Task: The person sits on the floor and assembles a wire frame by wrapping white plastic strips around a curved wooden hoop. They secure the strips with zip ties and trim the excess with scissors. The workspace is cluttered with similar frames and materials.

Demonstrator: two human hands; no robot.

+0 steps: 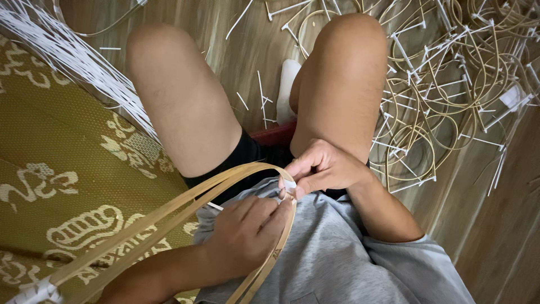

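Packages: you have none in view.
Labels: none that you can make out; the small white tab (289, 184) pinched at your fingertips is too small to tell as a label or a tie.
Signs: none.
Screens: none.

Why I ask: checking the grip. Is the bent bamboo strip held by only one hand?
No, both the left hand and the right hand grip the bent bamboo strip at its curve.
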